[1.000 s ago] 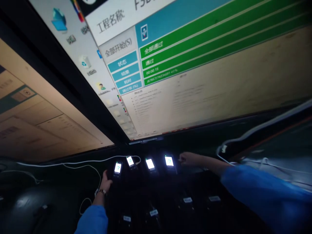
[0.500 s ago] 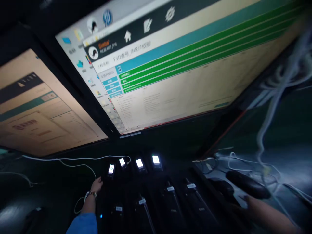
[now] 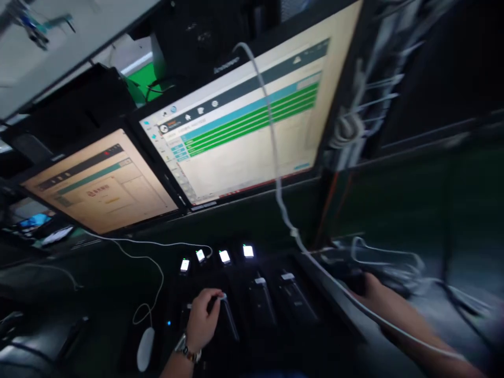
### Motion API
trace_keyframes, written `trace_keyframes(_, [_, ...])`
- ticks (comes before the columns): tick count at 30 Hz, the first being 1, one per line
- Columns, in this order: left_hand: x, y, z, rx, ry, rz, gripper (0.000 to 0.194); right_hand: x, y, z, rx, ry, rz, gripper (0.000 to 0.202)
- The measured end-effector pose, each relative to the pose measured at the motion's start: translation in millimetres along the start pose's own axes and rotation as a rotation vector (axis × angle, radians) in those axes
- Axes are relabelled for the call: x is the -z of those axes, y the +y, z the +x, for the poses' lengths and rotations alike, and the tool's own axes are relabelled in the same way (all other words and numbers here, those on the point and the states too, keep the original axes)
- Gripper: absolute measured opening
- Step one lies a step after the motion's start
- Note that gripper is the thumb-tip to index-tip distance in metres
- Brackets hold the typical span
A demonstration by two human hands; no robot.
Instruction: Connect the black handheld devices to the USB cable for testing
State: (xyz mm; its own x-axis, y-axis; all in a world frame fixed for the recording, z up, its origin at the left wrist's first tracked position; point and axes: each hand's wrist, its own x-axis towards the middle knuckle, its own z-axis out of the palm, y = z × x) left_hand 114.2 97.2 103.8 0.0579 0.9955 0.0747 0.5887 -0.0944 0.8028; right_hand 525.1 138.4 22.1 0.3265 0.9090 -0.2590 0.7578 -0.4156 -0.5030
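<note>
My left hand (image 3: 202, 317), with watch and bracelet (image 3: 188, 350) on its wrist, is over a row of dark flat devices. Its fingers are bent together at the top of one dark device (image 3: 230, 317), by its pale label; what they pinch, if anything, is hidden. Two more labelled dark devices (image 3: 262, 304) (image 3: 297, 299) lie to the right. Behind them several small lit screens (image 3: 224, 256) stand in a row. Far right, my right hand (image 3: 372, 294) is closed around a dark rounded object (image 3: 350, 278), too dim to name.
Two monitors (image 3: 244, 152) (image 3: 106, 189) stand behind, the right one showing green bars. A white cable (image 3: 277, 194) hangs across the view and passes over my right forearm. A white mouse (image 3: 145, 349) lies at lower left. Tangled cables (image 3: 405, 268) lie at right.
My left hand has moved right, from beside the lit screens to the labelled devices. My right hand is now on the dark object. The view has shifted, showing more above the monitors.
</note>
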Motion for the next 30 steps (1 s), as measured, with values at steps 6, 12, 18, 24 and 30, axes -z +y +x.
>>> trace_keyframes(6, [-63.7, 28, -2, 0.1, -0.304, -0.262, 0.02, 39, -31, -52, 0.327, -0.132, 0.258, 0.043])
trace_keyframes(12, [-127.2, 40, 17, 0.216, -0.431, -0.425, 0.039, 22, -41, -85, 0.378, -0.197, 0.449, 0.05])
trace_keyframes(18, [-146.4, 33, 22, 0.108, -0.375, -0.237, 0.036, 26, -44, -90, 0.341, -0.162, 0.451, 0.053])
trace_keyframes(24, [-143.2, 44, 20, -0.018, -0.358, -0.056, 0.037, 39, -66, -91, 0.291, -0.193, 0.553, 0.042])
trace_keyframes(30, [-142.0, 57, 42, -0.122, -0.303, 0.143, 0.054, 42, -66, -87, 0.29, -0.197, 0.5, 0.043])
